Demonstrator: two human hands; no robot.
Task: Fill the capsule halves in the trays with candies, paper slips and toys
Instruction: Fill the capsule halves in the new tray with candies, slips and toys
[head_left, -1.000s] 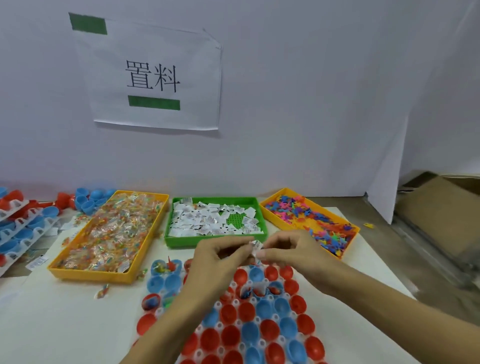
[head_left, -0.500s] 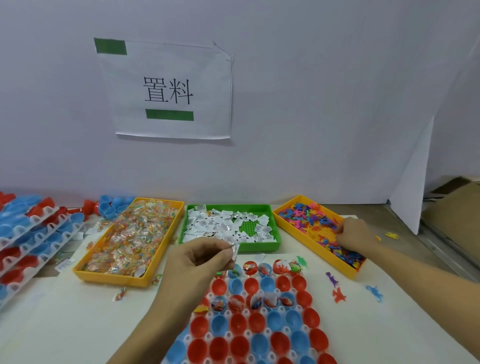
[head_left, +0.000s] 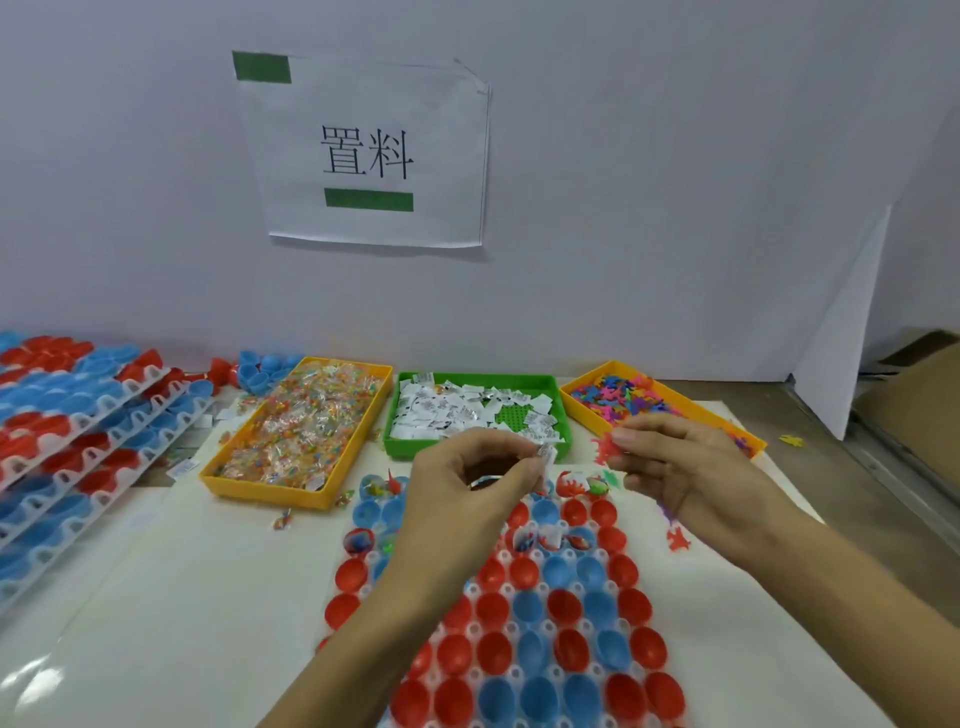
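Above the tray of red and blue capsule halves (head_left: 540, 623), two hands meet, each holding a small thing.

The left hand (head_left: 467, 488) has its fingers curled and pinches a folded paper slip (head_left: 546, 453); the right hand (head_left: 680, 467) pinches a red toy (head_left: 604, 448) with bent fingers. Both hands and arms hide part of the tray's far rows, where a few halves already hold things. Behind the tray sit three bins: a yellow bin of candies (head_left: 301, 431) to the left, a green bin of paper slips (head_left: 475, 415) in the middle, an orange bin of toys (head_left: 639, 400) to the right. Left of the tray lie stacked trays (head_left: 67, 441) of more halves. A red toy (head_left: 678, 540) lies loose on the bench (head_left: 182, 597) right of the tray. A paper sign (head_left: 369, 150) hangs on the wall behind.
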